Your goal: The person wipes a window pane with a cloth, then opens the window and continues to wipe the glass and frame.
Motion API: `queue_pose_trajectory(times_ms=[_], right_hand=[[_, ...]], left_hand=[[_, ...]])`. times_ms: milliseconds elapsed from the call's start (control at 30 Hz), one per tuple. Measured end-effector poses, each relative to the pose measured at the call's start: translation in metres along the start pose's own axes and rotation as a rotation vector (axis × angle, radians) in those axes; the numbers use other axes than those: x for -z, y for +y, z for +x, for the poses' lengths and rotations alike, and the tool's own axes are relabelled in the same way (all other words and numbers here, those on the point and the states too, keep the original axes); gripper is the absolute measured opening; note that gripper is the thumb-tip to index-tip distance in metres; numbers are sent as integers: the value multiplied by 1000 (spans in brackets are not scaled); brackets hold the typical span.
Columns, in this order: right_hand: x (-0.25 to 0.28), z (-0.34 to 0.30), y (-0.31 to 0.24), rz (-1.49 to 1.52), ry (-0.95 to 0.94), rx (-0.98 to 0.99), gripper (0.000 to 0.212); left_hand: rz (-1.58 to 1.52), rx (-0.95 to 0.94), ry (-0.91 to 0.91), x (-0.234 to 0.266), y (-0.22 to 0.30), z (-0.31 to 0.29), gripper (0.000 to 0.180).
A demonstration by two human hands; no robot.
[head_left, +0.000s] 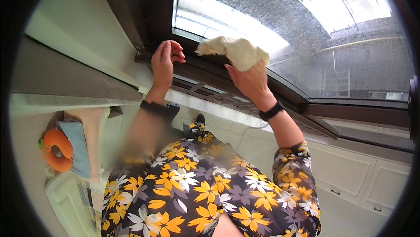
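Note:
A cream cloth (238, 52) is bunched over the fingers of my right hand (251, 79), which presses it to the lower dark frame of a window (293, 40). My right thumb sticks out to the left; the other fingertips are hidden under the cloth. Beside the frame's left corner, my left hand (163, 64) is raised with its fingers loosely bent and nothing visible in it. It is apart from the cloth. The glass looks speckled or wet, and bright light comes through it.
Below the window runs a dark slatted rail (210, 92). White cabinets (345, 176) stand at the lower right. To the left, an orange neck pillow (57, 150) lies against a blue cushion (75, 145). A grey-green wall (83, 22) borders the window frame.

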State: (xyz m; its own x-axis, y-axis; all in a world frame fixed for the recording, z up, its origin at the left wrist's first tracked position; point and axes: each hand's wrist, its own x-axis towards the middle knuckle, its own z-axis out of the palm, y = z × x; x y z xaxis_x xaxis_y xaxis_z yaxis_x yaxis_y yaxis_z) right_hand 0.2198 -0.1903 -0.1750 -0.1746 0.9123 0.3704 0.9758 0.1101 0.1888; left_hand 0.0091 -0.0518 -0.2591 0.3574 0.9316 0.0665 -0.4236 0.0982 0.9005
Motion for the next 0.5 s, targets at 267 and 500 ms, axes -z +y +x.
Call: queue_pose_trajectory(times_ms=[267,500], right_hand=[[18,-41,30,-14,-35,-101,34],[23,-62,40,-128,112,-130,42]], left_hand=[[-5,4,-37,10,4,0,36],[31,-10,-13,7,2,-1,35]])
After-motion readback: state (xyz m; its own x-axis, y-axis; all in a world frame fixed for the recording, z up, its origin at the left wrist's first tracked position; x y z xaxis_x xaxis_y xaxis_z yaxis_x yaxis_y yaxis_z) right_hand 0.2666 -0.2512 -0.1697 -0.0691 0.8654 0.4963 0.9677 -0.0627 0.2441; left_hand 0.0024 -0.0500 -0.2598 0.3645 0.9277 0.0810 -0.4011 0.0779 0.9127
